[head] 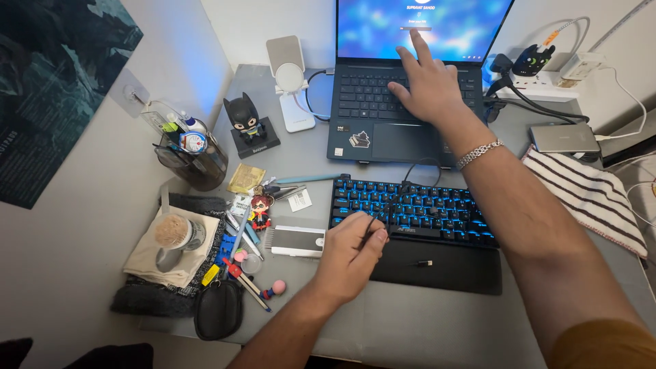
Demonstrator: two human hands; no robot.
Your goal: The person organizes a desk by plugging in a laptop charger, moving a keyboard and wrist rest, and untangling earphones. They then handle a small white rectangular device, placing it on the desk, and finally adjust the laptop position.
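The left hand (348, 256) has its grip pinched narrow around a thin black cable (403, 186), thumb and fingertips closed on it just at the front left corner of the backlit keyboard (410, 205). From there the cable rises in a loose loop over the keys and runs back toward the laptop (396, 82); where its far end goes I cannot tell. It looks light and limp, the sort of thing that bends wherever it is pulled and could snag on the keycaps, so a hold near a plug or a stiffer stretch would likely control it better than the slack middle. A small loose connector (425, 262) lies on the black wrist rest (437, 270), apart from the hand. The right hand (427, 85) reaches well forward, fingers spread open, index finger touching the laptop's lit screen, palm hovering over its keys, holding nothing; a metal bracelet (478, 154) sits on that wrist. Left of the keyboard the desk (410, 328) carries a clutter of pens, small figures and a black pouch (217, 311), with a striped cloth (588, 195) at the right.
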